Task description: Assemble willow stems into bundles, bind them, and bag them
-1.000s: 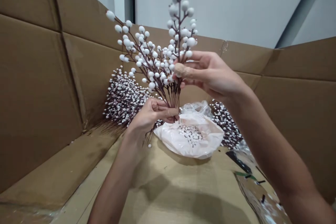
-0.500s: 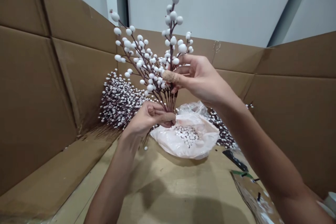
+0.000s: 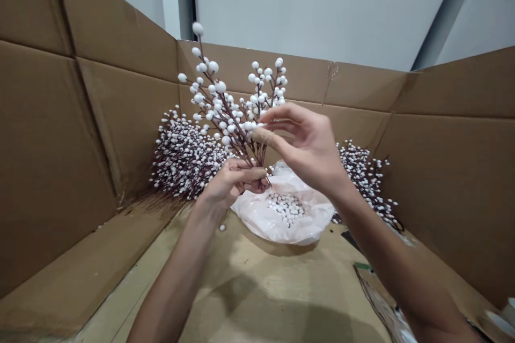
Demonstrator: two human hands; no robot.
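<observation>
Over plastic bag (image 3: 257,214), left hand (image 3: 231,185), stems (image 3: 259,158) (hidden)

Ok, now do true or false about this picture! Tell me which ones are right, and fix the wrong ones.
1. The left hand is gripping the stems of a white berry spray. True.
2. The right hand has a tan wrap on its thumb. True.
3. The loose berries in the plastic bag are red. False: they are white.
4. The hands are inside a plastic crate. False: brown cardboard walls stand around them.
5. One big bunch of berry sprays sits left of the bag, and another big bunch of berry sprays sits right of it. True.
</observation>
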